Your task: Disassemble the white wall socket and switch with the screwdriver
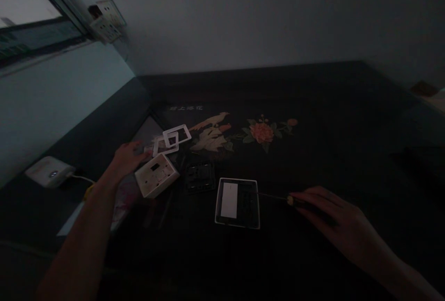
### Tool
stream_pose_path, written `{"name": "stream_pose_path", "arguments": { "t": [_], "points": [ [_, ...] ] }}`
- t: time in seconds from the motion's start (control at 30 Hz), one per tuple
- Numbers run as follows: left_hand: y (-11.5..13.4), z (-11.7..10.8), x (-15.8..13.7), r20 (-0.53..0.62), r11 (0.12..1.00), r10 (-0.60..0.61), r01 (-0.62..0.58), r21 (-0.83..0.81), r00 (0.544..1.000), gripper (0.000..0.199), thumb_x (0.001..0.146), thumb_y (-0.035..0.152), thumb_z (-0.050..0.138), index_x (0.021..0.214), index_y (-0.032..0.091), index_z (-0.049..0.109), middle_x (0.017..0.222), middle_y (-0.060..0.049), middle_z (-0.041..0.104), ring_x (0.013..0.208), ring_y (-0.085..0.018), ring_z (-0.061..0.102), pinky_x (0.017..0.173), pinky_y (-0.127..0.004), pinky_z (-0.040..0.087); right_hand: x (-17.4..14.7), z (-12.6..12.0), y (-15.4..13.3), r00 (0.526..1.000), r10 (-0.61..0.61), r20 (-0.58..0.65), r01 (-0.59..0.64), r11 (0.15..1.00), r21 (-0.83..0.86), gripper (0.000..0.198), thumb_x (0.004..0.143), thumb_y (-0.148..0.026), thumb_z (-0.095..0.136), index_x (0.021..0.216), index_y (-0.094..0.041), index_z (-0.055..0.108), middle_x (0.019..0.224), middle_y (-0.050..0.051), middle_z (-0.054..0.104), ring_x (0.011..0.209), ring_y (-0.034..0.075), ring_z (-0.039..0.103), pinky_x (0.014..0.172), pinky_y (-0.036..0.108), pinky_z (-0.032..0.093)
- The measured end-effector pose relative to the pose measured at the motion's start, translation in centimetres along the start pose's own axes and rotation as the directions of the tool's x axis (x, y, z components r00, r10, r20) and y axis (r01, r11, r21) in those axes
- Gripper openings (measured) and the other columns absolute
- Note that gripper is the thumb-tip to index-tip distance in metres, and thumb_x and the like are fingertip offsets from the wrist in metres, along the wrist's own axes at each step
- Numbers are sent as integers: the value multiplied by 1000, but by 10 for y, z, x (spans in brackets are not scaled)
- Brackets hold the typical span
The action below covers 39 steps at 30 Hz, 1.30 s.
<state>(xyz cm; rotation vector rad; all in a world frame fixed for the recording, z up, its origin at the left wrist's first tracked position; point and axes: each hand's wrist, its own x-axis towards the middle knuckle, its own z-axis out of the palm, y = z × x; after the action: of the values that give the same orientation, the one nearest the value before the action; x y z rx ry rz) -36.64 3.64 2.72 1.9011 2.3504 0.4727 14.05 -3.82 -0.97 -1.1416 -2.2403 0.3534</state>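
I see two hands over one dark surface. My right hand comes in low from the right, with its back facing up and its fingers pointing left. Those fingers are pinched closed on one screwdriver. Its thin rod points left and gets to the right edge of one white-edged panel, which lies flat near the middle. I cannot tell if the tip touches it.

My left arm reaches up and away from me. The left hand is bent, with its thumb out to the right and the fingers partly curled. It is just beside one white box. It is too dark to tell if those fingers hold anything.

I count two white frames behind the box, one partly on top of the other. One black plate lies between the box and the panel. Farther back there is one bird and one big red flower drawn on the surface. One white gadget with a cord sits far left.
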Motion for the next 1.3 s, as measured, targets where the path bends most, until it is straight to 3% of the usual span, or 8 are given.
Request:
{"name": "stream_pose_path", "arguments": {
  "t": [0.1,0.23,0.37,0.43,0.63,0.8,1.1,1.3],
  "points": [
    [35,-9,-13,-102,996,91,-93,-14,991,41,96,30,55,126,2,55,131,-21,58,129,-40,49,109,-66,36,-1,1,0,1000,26,13,-27,999,19,21,98,-28,54,116,-27,66,103,6,72,88,17,74,74,26,62],
    [101,-10,-50,-52,900,409,-412,-141,911,29,99,30,51,125,21,59,130,-6,64,121,-23,60,108,-44,46,-1,0,1,994,99,53,-103,991,85,21,97,-29,55,114,-28,67,106,5,73,93,19,73,78,29,62],
    [156,13,-84,51,489,860,-791,-367,508,28,98,15,49,122,22,62,134,-7,63,138,-22,46,111,-41,46,1,-5,-3,956,258,142,-284,934,218,20,96,-34,56,113,-27,65,105,5,74,92,21,73,80,33,60],
    [167,27,-92,133,451,889,-787,-422,438,35,97,10,47,130,21,57,140,-7,61,146,-22,36,115,-44,42,2,-6,-10,907,345,241,-411,849,332,22,98,-40,53,111,-25,63,96,5,74,83,19,72,73,31,58],
    [162,48,-99,233,557,827,-693,-457,511,56,90,-1,39,141,22,42,150,-8,52,144,-19,40,114,-45,44,4,8,-51,708,126,695,-675,410,613,42,101,-57,38,105,-21,61,99,8,71,85,18,68,70,30,55],
    [161,48,-102,223,578,813,-695,-428,538,59,87,3,44,143,21,41,146,-8,55,135,-21,50,112,-44,45,2,14,-61,710,121,694,-649,497,577,43,101,-57,39,118,-24,61,114,8,67,96,20,65,89,40,52],
    [156,45,-110,191,565,822,-731,-381,536,51,95,12,48,145,19,42,150,-14,48,133,-26,49,109,-48,48,11,12,-40,757,501,419,-646,476,596,40,97,-58,46,111,-24,61,116,7,68,97,21,67,87,37,56],
    [158,38,-115,310,540,838,-598,-592,449,60,90,13,61,146,28,43,151,-10,46,131,-22,55,102,-33,54,15,8,-37,756,537,374,-642,497,584,39,95,-60,49,103,-24,61,119,9,71,103,25,69,92,41,57]
  ]
}}
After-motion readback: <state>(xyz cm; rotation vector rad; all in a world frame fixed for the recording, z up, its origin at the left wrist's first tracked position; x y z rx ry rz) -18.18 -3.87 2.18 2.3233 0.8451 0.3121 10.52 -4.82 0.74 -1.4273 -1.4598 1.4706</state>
